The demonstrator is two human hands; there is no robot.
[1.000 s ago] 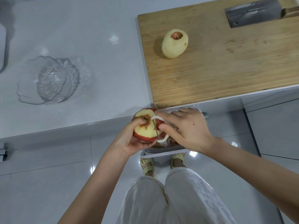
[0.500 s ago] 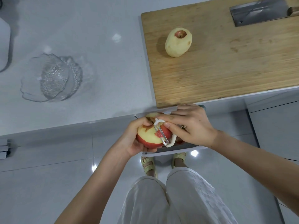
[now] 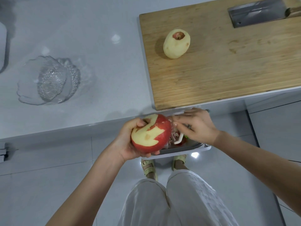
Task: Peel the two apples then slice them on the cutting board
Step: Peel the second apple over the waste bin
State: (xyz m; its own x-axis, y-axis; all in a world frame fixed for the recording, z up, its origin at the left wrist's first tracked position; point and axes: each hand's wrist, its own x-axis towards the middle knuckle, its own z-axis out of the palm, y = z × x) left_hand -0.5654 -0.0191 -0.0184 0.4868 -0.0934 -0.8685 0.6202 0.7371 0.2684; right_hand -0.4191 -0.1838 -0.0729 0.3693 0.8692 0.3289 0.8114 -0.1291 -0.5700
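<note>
Now, head view: looking down at both hands.
Left hand (image 3: 128,141): fingers curled round the partly peeled red apple (image 3: 152,136), held off the counter edge above a bin (image 3: 192,150) of peelings.
Right hand (image 3: 196,126): blurred, gripping white peeler (image 3: 178,139) just beside that apple.
Peeled apple (image 3: 176,44): lying on cutting board (image 3: 228,66), well apart from cleaver (image 3: 255,13).
</note>
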